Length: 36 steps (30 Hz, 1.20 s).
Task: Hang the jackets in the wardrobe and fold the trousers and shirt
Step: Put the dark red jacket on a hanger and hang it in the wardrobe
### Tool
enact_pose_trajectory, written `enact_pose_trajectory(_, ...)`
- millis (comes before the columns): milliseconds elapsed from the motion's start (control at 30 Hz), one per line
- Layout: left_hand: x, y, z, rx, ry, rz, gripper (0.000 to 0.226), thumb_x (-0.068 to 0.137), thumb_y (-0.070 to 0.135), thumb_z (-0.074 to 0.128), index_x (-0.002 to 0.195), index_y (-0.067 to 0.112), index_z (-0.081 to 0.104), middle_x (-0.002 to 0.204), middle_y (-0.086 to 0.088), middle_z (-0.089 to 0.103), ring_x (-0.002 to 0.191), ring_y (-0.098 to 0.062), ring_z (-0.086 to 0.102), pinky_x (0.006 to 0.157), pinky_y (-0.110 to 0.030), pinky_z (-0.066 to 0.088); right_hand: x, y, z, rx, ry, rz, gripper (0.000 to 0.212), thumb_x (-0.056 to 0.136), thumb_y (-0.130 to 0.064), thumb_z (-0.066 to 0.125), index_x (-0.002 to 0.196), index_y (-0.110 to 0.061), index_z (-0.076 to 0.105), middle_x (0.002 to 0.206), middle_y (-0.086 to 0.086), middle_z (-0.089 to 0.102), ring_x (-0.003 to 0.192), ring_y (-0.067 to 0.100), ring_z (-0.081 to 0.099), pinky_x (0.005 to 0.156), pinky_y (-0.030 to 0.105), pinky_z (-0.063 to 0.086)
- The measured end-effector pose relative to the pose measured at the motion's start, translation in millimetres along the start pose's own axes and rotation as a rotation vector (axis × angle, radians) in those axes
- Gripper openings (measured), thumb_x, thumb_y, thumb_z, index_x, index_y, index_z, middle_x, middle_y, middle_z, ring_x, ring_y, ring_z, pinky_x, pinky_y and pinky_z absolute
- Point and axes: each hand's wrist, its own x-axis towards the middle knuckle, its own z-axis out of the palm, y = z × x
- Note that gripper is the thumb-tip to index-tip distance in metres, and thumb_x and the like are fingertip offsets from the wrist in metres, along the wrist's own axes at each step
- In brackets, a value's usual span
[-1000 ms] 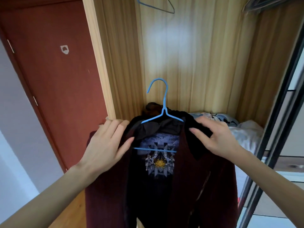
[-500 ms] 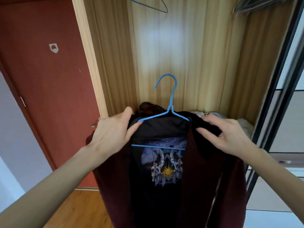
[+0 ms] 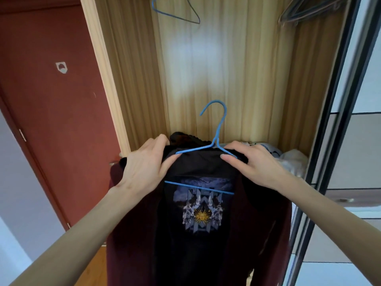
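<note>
A dark maroon jacket (image 3: 132, 240) with a black lining and a printed emblem hangs on a blue wire hanger (image 3: 216, 129) in front of the open wardrobe (image 3: 226, 69). My left hand (image 3: 144, 168) grips the jacket's left shoulder over the hanger arm, thumb on the lining. My right hand (image 3: 253, 164) grips the right shoulder the same way. The hanger's hook stands free above both hands, well below the top of the wardrobe. No trousers or shirt can be told apart in view.
An empty blue hanger (image 3: 175, 11) and several dark hangers (image 3: 309, 11) hang at the wardrobe's top. Folded light fabrics (image 3: 288, 159) lie on the shelf behind the jacket. A red door (image 3: 51, 100) stands left, a dark sliding-door frame (image 3: 334, 120) right.
Both hands have slid inward along the jacket's shoulders toward the hanger's neck. The jacket and hanger have been raised slightly in front of the wardrobe.
</note>
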Motion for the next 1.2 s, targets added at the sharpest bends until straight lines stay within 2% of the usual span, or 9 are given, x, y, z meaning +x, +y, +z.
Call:
enact_pose_trajectory(200,-9.1,-12.9,-4.2,-0.095,-0.26,0.021,0.041,0.097,0.072,0.034,0.111,0.036,0.046,0.072,0.009,0.062,0.066,-0.014,0.062,0.061,-0.038,0.049,5.0,-3.1,5.2,-0.009,0.008,-0.023,0.044,0.102,-0.07,0.042,0.115,-0.033,0.063,0.08,-0.004,0.07,0.06,0.015,0.061,0.061,0.045,0.05)
enact_pose_trajectory(267,-6.6,-13.1,-5.0,-0.326,-0.455,-0.093,0.044,0.092,0.082,0.038,0.109,0.043,0.053,0.089,0.011,0.07,0.087,-0.015,0.069,0.082,-0.041,0.055,1.8,0.9,6.7,-0.019,0.013,-0.016,0.045,0.102,-0.069,0.043,0.115,-0.032,0.064,0.08,-0.004,0.071,0.063,0.016,0.064,0.064,0.044,0.051)
enact_pose_trajectory(333,-3.3,-13.3,-3.1,-0.726,-0.695,-0.404,0.05,0.092,0.076,0.052,0.127,0.041,0.058,0.128,0.019,0.064,0.124,-0.011,0.059,0.114,-0.039,0.041,-3.5,5.8,6.1,-0.008,0.002,-0.016,0.04,0.102,-0.068,0.044,0.115,-0.035,0.063,0.081,-0.003,0.071,0.068,0.02,0.067,0.068,0.045,0.052)
enact_pose_trajectory(400,-5.4,-9.4,2.9,-0.844,-0.815,-0.477,0.051,0.094,0.07,0.057,0.134,0.038,0.056,0.138,0.024,0.053,0.133,-0.003,0.048,0.121,-0.035,0.03,-8.9,7.6,4.6,0.009,-0.011,-0.034,0.031,0.103,-0.066,0.046,0.114,-0.041,0.061,0.085,-0.005,0.072,0.073,0.021,0.069,0.074,0.044,0.053)
enact_pose_trajectory(467,-11.9,-2.7,18.9,-0.717,-0.711,-0.265,0.056,0.093,0.077,0.049,0.118,0.031,0.069,0.117,0.017,0.072,0.111,-0.006,0.067,0.103,-0.041,0.052,-13.5,10.5,2.5,0.016,-0.017,-0.038,0.026,0.103,-0.063,0.047,0.114,-0.043,0.059,0.088,-0.008,0.071,0.077,0.02,0.069,0.079,0.043,0.053)
enact_pose_trajectory(567,-18.8,5.2,33.8,-0.442,-0.515,-0.069,0.068,0.094,0.08,0.034,0.103,0.023,0.069,0.078,0.006,0.069,0.071,-0.01,0.065,0.072,-0.042,0.053,-18.1,17.6,-0.2,-0.012,-0.05,0.015,0.032,0.102,-0.069,0.044,0.116,-0.044,0.058,0.087,-0.004,0.07,0.081,0.02,0.068,0.075,0.047,0.054)
enact_pose_trajectory(800,32.3,-1.0,50.6,-0.03,-0.252,0.303,0.056,0.106,0.063,0.03,0.084,0.015,0.05,0.066,-0.002,0.053,0.055,-0.032,0.058,0.05,-0.045,0.05,-21.0,27.9,-12.1,-0.318,0.045,-0.03,0.058,0.107,-0.066,0.022,0.112,-0.031,0.067,0.081,-0.001,0.073,0.075,0.024,0.07,0.058,0.042,0.051)
enact_pose_trajectory(1033,27.1,69.1,68.9,0.342,-0.054,0.111,0.031,0.09,0.039,0.069,0.077,0.014,0.056,0.063,-0.005,0.051,0.045,-0.025,0.053,0.04,-0.031,0.021,-23.7,37.1,-18.9,-0.216,0.262,0.087,0.051,0.103,-0.059,0.042,0.109,-0.022,0.077,0.089,-0.004,0.079,0.076,0.017,0.072,0.063,0.036,0.055)
enact_pose_trajectory(1200,34.8,68.7,71.5,0.288,-0.095,0.002,0.03,0.089,0.038,0.076,0.085,0.014,0.057,0.072,-0.002,0.054,0.058,-0.024,0.059,0.043,-0.028,0.026,-25.3,35.4,-15.9,-0.214,0.283,0.082,0.044,0.105,-0.056,0.043,0.109,-0.025,0.074,0.073,-0.005,0.072,0.06,0.017,0.068,0.05,0.039,0.053)
